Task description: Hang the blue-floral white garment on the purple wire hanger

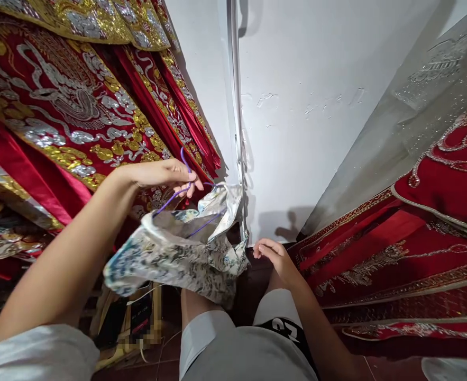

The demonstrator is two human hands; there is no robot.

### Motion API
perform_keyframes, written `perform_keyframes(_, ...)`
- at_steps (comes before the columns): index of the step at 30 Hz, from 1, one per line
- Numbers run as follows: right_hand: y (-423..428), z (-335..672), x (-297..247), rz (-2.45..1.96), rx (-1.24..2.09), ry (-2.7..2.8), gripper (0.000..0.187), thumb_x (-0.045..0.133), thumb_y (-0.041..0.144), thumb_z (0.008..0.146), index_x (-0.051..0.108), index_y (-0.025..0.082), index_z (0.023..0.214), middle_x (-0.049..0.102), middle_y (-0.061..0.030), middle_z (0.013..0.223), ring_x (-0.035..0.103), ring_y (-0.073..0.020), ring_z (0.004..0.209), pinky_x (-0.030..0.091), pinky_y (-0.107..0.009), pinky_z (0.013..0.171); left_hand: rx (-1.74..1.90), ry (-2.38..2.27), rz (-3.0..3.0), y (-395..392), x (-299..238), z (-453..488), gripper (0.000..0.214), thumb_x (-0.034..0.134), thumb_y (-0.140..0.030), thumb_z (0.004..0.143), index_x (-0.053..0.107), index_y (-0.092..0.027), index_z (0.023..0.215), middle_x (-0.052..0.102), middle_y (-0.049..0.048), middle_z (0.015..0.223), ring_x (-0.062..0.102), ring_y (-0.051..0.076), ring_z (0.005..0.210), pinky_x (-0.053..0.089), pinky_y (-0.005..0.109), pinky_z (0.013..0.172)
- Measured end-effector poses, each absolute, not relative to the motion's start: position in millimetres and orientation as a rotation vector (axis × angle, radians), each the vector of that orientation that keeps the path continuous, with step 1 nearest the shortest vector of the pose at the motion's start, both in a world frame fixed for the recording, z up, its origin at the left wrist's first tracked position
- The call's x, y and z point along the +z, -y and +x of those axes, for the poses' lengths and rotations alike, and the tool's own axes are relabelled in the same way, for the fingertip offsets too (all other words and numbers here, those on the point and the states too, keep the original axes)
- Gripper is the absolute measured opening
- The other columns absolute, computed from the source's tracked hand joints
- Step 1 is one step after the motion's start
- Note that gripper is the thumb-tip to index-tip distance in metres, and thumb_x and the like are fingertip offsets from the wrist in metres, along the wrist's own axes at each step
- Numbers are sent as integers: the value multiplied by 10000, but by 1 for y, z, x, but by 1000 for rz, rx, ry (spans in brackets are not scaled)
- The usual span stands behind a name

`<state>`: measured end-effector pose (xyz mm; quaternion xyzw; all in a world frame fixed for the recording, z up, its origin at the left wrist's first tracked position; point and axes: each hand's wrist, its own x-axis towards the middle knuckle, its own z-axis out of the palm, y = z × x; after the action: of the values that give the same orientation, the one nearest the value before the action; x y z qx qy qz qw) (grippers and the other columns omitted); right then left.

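Note:
My left hand (181, 179) pinches a purple clothes hanger (170, 201) near its neck, with the hook rising above the fingers. From the hanger hangs a sleeveless-looking floral top (177, 251), pale with blue, yellow and dark print. Its neckline gapes, and part of the hanger shows through the opening. My right hand (273, 256) is just right of the garment's lower right edge, apart from it. Its fingers are loosely bent, and I see nothing between them.
Red costumes with gold and silver embroidery (66, 100) hang at left. More red beaded garments (376, 254) hang at right beside a sheer, glittery cover (400, 121). A metal pole (235, 79) stands before the white wall (304, 106). A phone (141, 315) lies low at left.

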<state>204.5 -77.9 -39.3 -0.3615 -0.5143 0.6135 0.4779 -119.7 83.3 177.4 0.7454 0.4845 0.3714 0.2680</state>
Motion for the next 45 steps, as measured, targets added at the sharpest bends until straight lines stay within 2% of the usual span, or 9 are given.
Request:
perform_keyframes(5, 86, 205, -71, -987, 1582, 1069, 345, 710, 525, 831, 721, 181, 817, 641, -41, 746, 567, -180, 731, 409, -320, 711, 842, -1170, 1817, -77, 170, -106, 209, 805, -402, 799, 709, -223, 751, 637, 64, 648, 613, 202, 600, 513, 316, 539)
perform_keyframes(12, 94, 190, -76, -962, 1668, 1041, 396, 751, 576, 781, 727, 183, 817, 641, -38, 715, 576, -174, 706, 405, -316, 691, 977, -975, 1573, -122, 168, -23, 347, 682, -336, 949, 566, -161, 673, 558, 22, 565, 352, 59, 411, 314, 213, 441)
perform_keyframes(19, 89, 188, -78, -988, 1671, 1117, 434, 712, 627, 801, 708, 195, 836, 639, -40, 718, 582, -178, 692, 420, -317, 675, 688, -850, 1585, -129, 158, -4, 339, 697, -343, 939, 603, -145, 681, 522, 18, 539, 342, 64, 413, 293, 224, 442)
perform_keyframes(22, 65, 188, -72, -1099, 1527, 1197, 535, 624, 744, 800, 662, 211, 834, 620, -35, 708, 570, -187, 670, 422, -322, 655, 708, -835, 1588, -128, 149, -9, 310, 684, -327, 950, 591, -146, 716, 610, 58, 632, 335, 48, 422, 272, 209, 428)
perform_keyframes(27, 15, 172, -48, -1619, 1102, 1566, 738, 276, 840, 896, 588, 218, 649, 621, -77, 673, 578, -230, 687, 406, -361, 727, 629, -806, 1660, -131, 148, -10, 310, 613, -303, 994, 598, -133, 734, 612, 61, 634, 338, 38, 428, 267, 207, 439)
perform_keyframes(31, -9, 151, -41, -1827, 940, 1724, 709, 351, 788, 912, 622, 206, 612, 665, -127, 702, 605, -271, 766, 381, -354, 737, 629, -824, 1729, -129, 153, -8, 322, 584, -300, 1004, 593, -142, 724, 609, 53, 620, 323, 42, 438, 281, 217, 463)
perform_keyframes(37, -6, 153, -86, -1698, 1166, 1522, 419, 560, 395, 878, 567, 204, 505, 632, -77, 569, 528, -193, 583, 362, -317, 652, 943, -1249, 2015, -124, 138, -15, 175, 696, -224, 877, 578, -179, 756, 634, 53, 708, 532, 148, 606, 481, 320, 668)
perform_keyframes(41, 13, 159, -113, -1635, 1198, 1445, 438, 444, 436, 927, 537, 208, 565, 628, -50, 608, 551, -174, 592, 385, -290, 626, 1620, -1274, 2202, -74, 74, -10, 64, 558, -219, 938, 595, -204, 989, 665, 108, 1068, 602, 239, 1047, 463, 400, 974)
perform_keyframes(45, 27, 155, -118, -1503, 1167, 1371, 490, 433, 586, 921, 486, 224, 595, 535, -1, 558, 497, -154, 563, 373, -284, 596, 2123, -1383, 1836, 6, -34, 14, 77, 488, -233, 976, 561, -231, 999, 594, 82, 995, 566, 242, 1040, 439, 411, 1000)
